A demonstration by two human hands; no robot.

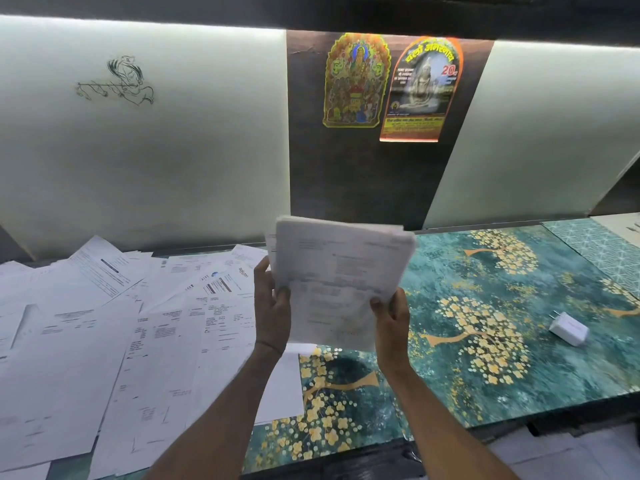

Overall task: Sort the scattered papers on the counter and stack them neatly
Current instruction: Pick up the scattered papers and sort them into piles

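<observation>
I hold a sheaf of white printed papers [341, 278] upright in the air above the counter, tilted a little to the right. My left hand [272, 306] grips its lower left edge and my right hand [391, 323] grips its lower right corner. Many loose printed sheets [114, 327] lie scattered and overlapping across the left half of the counter, at mixed angles.
The counter top [485, 306] is teal with gold tree patterns. A white plug-in charger [568, 329] lies on its right part. White wall panels and two colourful posters [388, 84] rise behind. The counter's front edge runs along the bottom right.
</observation>
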